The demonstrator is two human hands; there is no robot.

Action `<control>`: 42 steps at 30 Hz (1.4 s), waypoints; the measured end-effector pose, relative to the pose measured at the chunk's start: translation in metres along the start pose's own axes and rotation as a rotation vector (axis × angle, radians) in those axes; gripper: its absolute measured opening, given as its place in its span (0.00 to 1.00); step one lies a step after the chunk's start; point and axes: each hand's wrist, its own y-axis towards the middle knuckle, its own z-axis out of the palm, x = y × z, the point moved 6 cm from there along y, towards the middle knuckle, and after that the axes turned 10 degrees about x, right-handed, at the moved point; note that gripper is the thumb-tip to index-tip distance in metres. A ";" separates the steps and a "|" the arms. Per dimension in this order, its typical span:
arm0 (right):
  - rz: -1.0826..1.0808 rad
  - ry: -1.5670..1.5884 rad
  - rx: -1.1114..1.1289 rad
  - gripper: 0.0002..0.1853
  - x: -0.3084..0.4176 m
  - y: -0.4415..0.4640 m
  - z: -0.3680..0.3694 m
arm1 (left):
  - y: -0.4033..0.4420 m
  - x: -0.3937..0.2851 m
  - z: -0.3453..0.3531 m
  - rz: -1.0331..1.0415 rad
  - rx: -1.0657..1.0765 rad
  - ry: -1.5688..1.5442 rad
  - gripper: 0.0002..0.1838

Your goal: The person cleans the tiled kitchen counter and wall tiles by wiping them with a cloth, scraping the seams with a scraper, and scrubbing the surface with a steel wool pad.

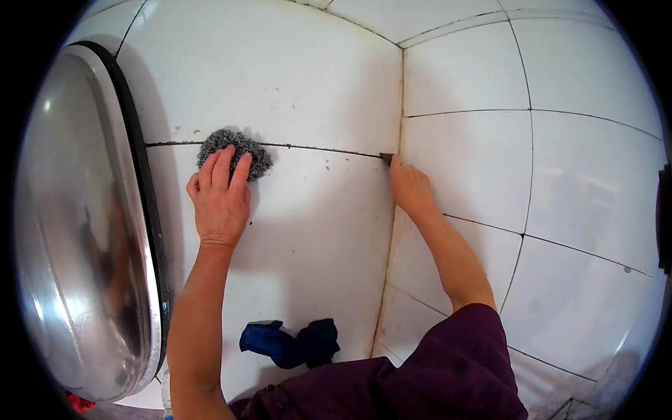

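Observation:
My left hand (222,203) is closed over a grey steel wool scourer (259,159), its fingertips pressed into the mesh. The scourer rests on the white tiled surface (294,224), over a dark grout line. At the right end of that line, my right hand (411,185) grips a small dark scraper (386,159). Most of the scraper is hidden in my fingers; its visible end touches the grout near the corner with the tiled wall (469,161). Small dark crumbs dot the tile between my hands.
A large shiny metal vessel (87,231) with a black rim stands along the left side. A crumpled dark blue cloth (290,344) lies on the tile close to my body. Brownish stains follow the seam where the wall meets the surface.

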 end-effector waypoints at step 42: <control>-0.111 0.051 -0.030 0.10 -0.014 0.043 -0.023 | 0.002 -0.001 -0.004 0.005 -0.009 -0.019 0.27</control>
